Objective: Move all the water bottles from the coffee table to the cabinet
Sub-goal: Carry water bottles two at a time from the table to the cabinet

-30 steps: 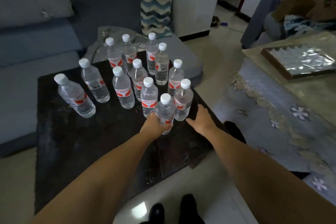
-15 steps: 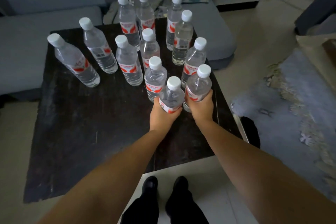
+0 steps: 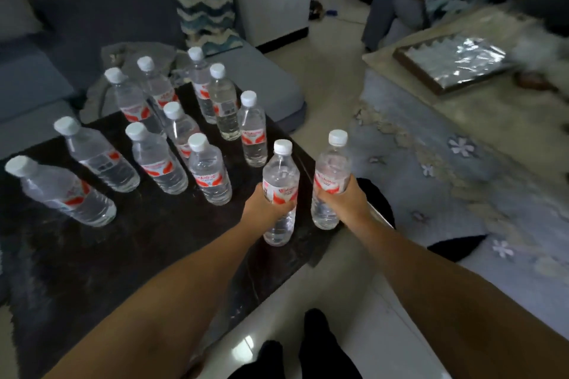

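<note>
— What do the hands have?
— The left hand has its fingers wrapped round a clear plastic water bottle with a white cap and red label; the right hand grips a second one the same way. Both bottles are upright, near the right corner of the dark counter.
— And the others?
— Ten more bottles stand on the counter, in front of a grey sofa.
</note>
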`<state>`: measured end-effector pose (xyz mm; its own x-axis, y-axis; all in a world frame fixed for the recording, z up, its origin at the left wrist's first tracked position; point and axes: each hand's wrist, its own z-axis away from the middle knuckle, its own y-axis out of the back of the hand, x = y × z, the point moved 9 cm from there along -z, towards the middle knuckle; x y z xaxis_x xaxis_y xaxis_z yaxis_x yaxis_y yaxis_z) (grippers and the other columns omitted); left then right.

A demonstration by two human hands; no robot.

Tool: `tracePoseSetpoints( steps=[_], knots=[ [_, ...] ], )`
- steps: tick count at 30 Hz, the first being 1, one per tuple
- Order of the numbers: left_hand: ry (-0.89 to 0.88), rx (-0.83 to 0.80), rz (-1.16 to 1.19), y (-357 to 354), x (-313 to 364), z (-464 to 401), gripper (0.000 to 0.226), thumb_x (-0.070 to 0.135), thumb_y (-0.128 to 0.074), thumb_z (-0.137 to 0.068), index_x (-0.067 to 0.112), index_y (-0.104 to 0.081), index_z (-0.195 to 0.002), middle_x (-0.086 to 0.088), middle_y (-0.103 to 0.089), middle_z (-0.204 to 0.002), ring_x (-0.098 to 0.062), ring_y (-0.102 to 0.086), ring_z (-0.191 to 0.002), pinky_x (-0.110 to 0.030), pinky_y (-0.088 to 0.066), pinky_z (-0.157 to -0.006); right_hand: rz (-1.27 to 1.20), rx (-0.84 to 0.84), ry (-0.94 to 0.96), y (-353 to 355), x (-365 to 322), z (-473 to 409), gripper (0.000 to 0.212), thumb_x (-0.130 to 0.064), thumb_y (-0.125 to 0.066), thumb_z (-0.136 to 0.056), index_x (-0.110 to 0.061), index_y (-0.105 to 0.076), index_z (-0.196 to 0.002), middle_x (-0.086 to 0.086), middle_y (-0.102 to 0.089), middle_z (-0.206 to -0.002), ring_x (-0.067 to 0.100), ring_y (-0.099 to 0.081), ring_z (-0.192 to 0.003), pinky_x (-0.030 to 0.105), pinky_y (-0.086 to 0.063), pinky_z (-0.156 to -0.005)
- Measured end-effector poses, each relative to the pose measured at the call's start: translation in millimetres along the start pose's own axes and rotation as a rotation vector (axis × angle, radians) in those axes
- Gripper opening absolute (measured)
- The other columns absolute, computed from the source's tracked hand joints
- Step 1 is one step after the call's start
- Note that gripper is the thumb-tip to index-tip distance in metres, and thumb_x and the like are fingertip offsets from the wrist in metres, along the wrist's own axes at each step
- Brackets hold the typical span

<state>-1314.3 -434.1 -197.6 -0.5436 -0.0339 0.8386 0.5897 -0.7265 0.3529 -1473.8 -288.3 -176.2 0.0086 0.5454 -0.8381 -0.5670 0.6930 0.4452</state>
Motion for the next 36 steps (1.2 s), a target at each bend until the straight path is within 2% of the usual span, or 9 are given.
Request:
tracePoseSetpoints(
  steps=[4,7,9,14,19,24,29,32,36],
  knots=[
    [-0.142,-0.175,-0.094,-38.8,29.9,7.3,0.070,0.041,-0.082,-0.069,0.022,-0.049,-0.127,0.002,-0.066,-0.117,-0.017,-0.065,-0.105,-0.034,-0.052,-0.094,-0.057,0.093,-0.039,49.4,36.9,18.5,0.098,-0.062,-0.077,-0.044,-0.025,-0.051,-0.130,0.001,-0.065,-0.125,0.023,-0.064,-0.113,0.046,-0.049,-0.102],
    [-0.216,-0.293,-0.139,-76.3,47.4,22.3,0.063,0.037,-0.083,-0.070,0.020,-0.051,-0.121,0.002,-0.069,-0.110,-0.014,-0.067,-0.097,-0.027,-0.052,-0.084,-0.102,0.188,-0.101,89.3,51.2,65.4,0.082,-0.045,-0.083,-0.063,-0.018,-0.051,-0.134,-0.001,-0.063,-0.127,0.020,-0.062,-0.115,0.038,-0.047,-0.103],
    [-0.255,-0.390,-0.178,-108.4,58.7,39.2,0.062,0.034,-0.084,-0.069,0.019,-0.053,-0.120,0.000,-0.069,-0.110,-0.016,-0.068,-0.097,-0.030,-0.053,-0.087,-0.128,0.302,-0.150,121.0,68.9,101.6,0.072,-0.037,-0.083,-0.071,-0.016,-0.051,-0.132,0.002,-0.063,-0.128,0.022,-0.062,-0.116,0.035,-0.048,-0.101],
    [-0.369,-0.634,-0.273,-197.0,82.6,100.6,0.064,0.031,-0.085,-0.069,0.017,-0.054,-0.124,0.000,-0.068,-0.114,-0.018,-0.066,-0.104,-0.033,-0.052,-0.091,-0.176,0.512,-0.270,188.6,129.9,191.4,0.070,-0.036,-0.082,-0.073,-0.015,-0.049,-0.130,0.005,-0.062,-0.129,0.025,-0.061,-0.118,0.032,-0.046,-0.096],
    [-0.475,-0.894,-0.349,-282.6,91.4,193.1,0.052,0.024,-0.084,-0.072,0.019,-0.060,-0.118,0.006,-0.068,-0.105,-0.011,-0.065,-0.093,-0.021,-0.048,-0.077,-0.211,0.717,-0.385,242.1,187.3,295.2,0.070,-0.038,-0.083,-0.071,-0.014,-0.048,-0.128,0.003,-0.064,-0.122,0.022,-0.062,-0.110,0.030,-0.048,-0.089],
    [-0.572,-1.071,-0.469,-361.8,70.5,299.0,0.063,0.042,-0.085,-0.054,0.023,-0.068,-0.111,0.005,-0.074,-0.102,-0.013,-0.070,-0.096,-0.032,-0.054,-0.090,-0.280,0.923,-0.496,275.9,246.7,421.8,0.068,-0.043,-0.080,-0.072,-0.016,-0.051,-0.127,-0.001,-0.063,-0.115,0.020,-0.062,-0.108,0.030,-0.048,-0.091],
    [-0.660,-1.199,-0.625,-407.0,26.3,426.8,0.036,0.030,-0.084,-0.068,0.025,-0.065,-0.098,0.008,-0.066,-0.084,-0.014,-0.065,-0.082,-0.022,-0.045,-0.072,-0.286,1.052,-0.594,284.9,316.7,557.2,0.089,-0.068,-0.079,-0.048,-0.026,-0.056,-0.123,-0.005,-0.070,-0.112,0.016,-0.067,-0.103,0.037,-0.054,-0.094],
    [-0.686,-1.321,-0.696,-429.8,-11.4,491.5,0.036,0.036,-0.084,-0.060,0.025,-0.064,-0.088,0.007,-0.066,-0.075,-0.030,-0.070,-0.087,-0.036,-0.053,-0.078,-0.288,1.133,-0.669,279.2,334.0,636.5,0.063,-0.049,-0.082,-0.063,-0.025,-0.061,-0.117,-0.003,-0.071,-0.109,0.016,-0.067,-0.100,0.034,-0.052,-0.093],
    [-0.762,-1.461,-0.788,-447.2,-54.6,598.5,0.051,0.039,-0.080,-0.065,0.023,-0.062,-0.110,0.006,-0.070,-0.099,-0.015,-0.065,-0.094,-0.032,-0.051,-0.087,-0.302,1.280,-0.812,264.1,363.0,755.2,0.057,-0.049,-0.079,-0.066,-0.023,-0.062,-0.114,-0.001,-0.072,-0.106,0.019,-0.067,-0.100,0.036,-0.053,-0.090]
  ],
)
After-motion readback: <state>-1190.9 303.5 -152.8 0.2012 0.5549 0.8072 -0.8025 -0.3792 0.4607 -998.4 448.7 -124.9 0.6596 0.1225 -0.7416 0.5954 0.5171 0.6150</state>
